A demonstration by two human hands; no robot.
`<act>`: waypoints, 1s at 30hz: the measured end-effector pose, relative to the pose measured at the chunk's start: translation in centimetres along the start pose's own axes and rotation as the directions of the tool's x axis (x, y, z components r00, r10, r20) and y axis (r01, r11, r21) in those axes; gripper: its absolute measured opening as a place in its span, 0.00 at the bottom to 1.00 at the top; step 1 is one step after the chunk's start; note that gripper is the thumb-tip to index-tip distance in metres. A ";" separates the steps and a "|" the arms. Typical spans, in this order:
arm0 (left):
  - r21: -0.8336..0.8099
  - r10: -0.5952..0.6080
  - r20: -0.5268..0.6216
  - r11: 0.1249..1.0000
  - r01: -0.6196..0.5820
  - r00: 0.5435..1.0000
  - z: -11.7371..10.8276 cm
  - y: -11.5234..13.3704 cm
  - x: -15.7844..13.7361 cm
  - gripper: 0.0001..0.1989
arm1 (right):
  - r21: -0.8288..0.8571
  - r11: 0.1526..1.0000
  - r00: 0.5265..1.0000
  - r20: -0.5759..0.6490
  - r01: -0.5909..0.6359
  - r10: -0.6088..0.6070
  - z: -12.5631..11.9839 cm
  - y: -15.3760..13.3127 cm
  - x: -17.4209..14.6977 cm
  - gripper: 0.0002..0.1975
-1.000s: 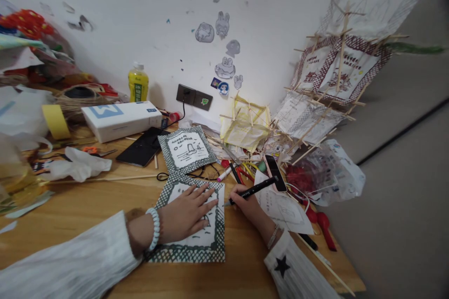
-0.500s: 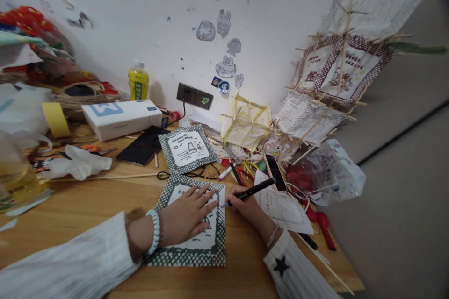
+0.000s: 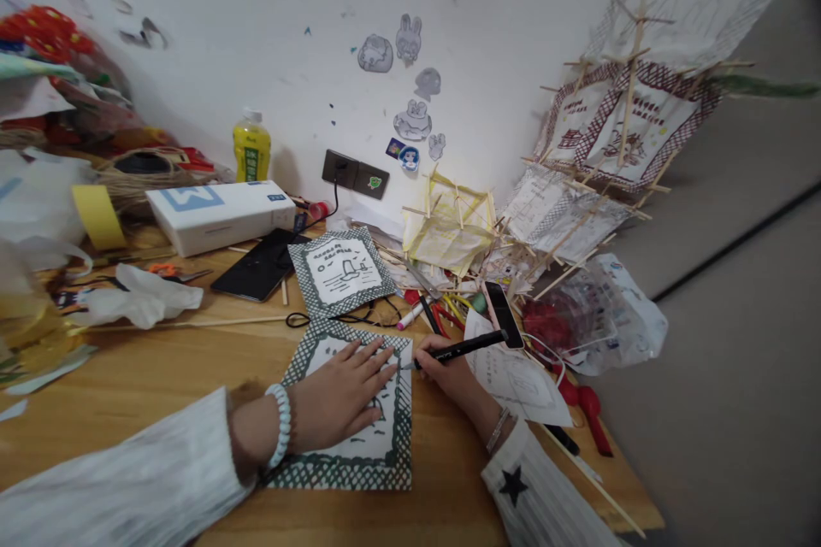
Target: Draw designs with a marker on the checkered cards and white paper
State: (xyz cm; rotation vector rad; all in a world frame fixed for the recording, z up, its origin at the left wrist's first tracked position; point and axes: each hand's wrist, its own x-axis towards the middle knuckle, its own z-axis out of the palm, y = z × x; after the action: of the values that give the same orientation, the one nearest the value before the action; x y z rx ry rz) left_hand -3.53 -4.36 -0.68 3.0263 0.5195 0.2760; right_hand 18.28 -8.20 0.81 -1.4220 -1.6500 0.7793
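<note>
Right hand (image 3: 452,378) pinches a black marker (image 3: 471,346) between thumb and fingers, tip down at the right border of the bordered sheet (image 3: 360,449), near its upper corner; can't tell if the tip actually touches. Left hand (image 3: 339,393) lies flat on that sheet, palm down, fingers a bit spread, covering much of the drawing. Sheet sits on the wooden table (image 3: 173,367) in front of the person, dark green crosshatch border, white center with dark line art. Pale bead bracelet (image 3: 280,426) on left wrist, black star (image 3: 513,485) on right cuff. Just beyond the sheet's top edge: second bordered sheet (image 3: 343,273), similar border, boat-like drawing. Right of the right hand: sketch sheet (image 3: 522,386), with a phone (image 3: 503,314) by its top edge. Farther out left: black flat device (image 3: 253,265), white box (image 3: 221,222), yellow tape roll (image 3: 98,216), yellow bottle (image 3: 251,161) behind the box. Far side: yellow paper-and-stick frame (image 3: 449,231) near the wall, clear plastic bag (image 3: 616,316) at right
</note>
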 end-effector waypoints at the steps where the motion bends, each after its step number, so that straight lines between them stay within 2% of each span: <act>1: -0.005 0.001 -0.009 1.000 -0.001 1.000 0.1 0.0 0.0 0.27 | -0.007 1.000 1.000 0.004 0.004 -0.004 0.0 0.0 0.0 0.08; 8: -0.028 0.002 -0.016 1.000 -0.003 1.000 0.2 -0.1 0.0 0.26 | -0.008 1.000 1.000 -0.013 -0.021 0.021 -0.1 0.4 0.0 0.09; 13: -0.007 -0.003 0.002 1.000 0.003 1.000 -0.2 0.0 0.0 0.26 | 0.053 0.998 0.998 -0.046 -0.043 0.045 -0.2 0.3 0.1 0.10; 18: 0.004 -0.008 0.047 1.000 0.008 0.999 -0.6 0.2 0.1 0.27 | -0.023 0.999 0.999 -0.034 0.026 -0.027 -0.1 0.3 0.1 0.09; 24: 0.000 -0.016 0.056 1.000 0.016 0.998 -0.8 0.3 0.1 0.27 | -0.082 0.995 0.998 -0.010 0.055 -0.056 -0.2 0.6 0.2 0.08; 30: 0.011 -0.014 0.078 1.000 0.013 0.997 -0.8 0.3 0.1 0.27 | -0.067 0.996 0.998 -0.023 0.062 -0.064 -0.1 0.4 0.3 0.08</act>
State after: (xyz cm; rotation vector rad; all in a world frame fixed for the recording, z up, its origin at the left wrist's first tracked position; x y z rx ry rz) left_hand -3.50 -4.60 0.19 3.0279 0.5373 0.1544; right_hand 18.57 -7.84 0.56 -1.4121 -1.7066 0.6740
